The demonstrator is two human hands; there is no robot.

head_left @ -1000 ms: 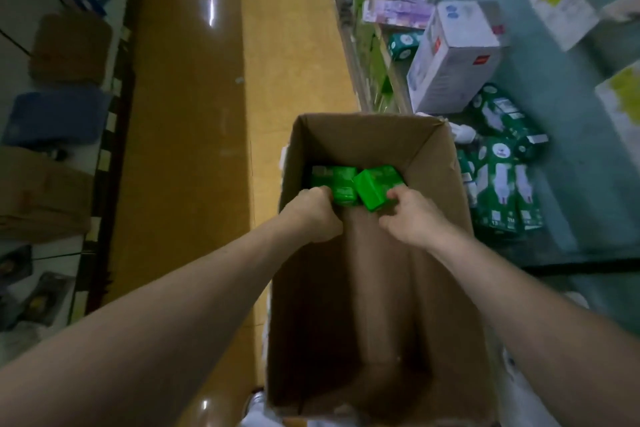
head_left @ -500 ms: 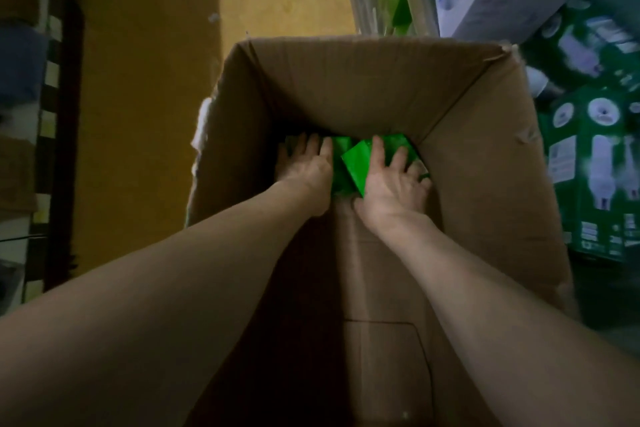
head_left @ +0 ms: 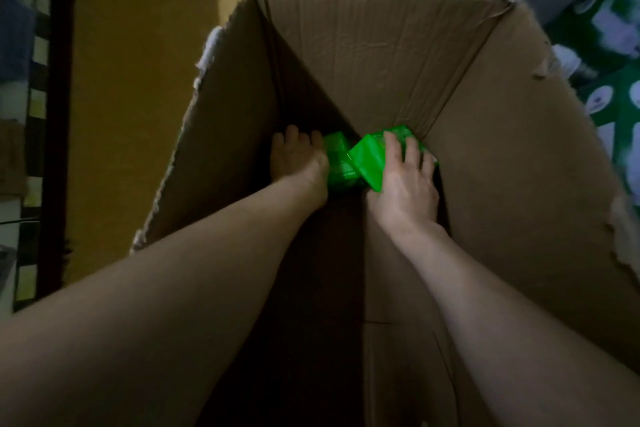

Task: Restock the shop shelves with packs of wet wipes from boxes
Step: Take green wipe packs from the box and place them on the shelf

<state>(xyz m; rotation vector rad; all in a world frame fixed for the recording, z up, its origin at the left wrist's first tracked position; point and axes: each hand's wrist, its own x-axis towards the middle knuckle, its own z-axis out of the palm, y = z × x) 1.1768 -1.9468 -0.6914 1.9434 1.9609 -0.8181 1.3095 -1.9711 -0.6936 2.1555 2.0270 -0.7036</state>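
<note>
head view. both arms reach into a deep cardboard box [head_left: 381,62]. two green packs of wet wipes lie at its far bottom corner, between the hands. left hand [head_left: 298,159]: fingers stretched out and relaxed, grasping nothing, its thumb side against the flat pack [head_left: 341,165]. right hand [head_left: 405,180]: fingers [head_left: 393,146] spread over the top face of the tilted pack [head_left: 367,159], thumb tucked at its near edge, grasping it. the tilted pack leans on the flat pack just left of these fingers. beyond the fingertips rises the box's far wall; outside the box's right wall, blurred green-and-white cartons [head_left: 609,104].
</note>
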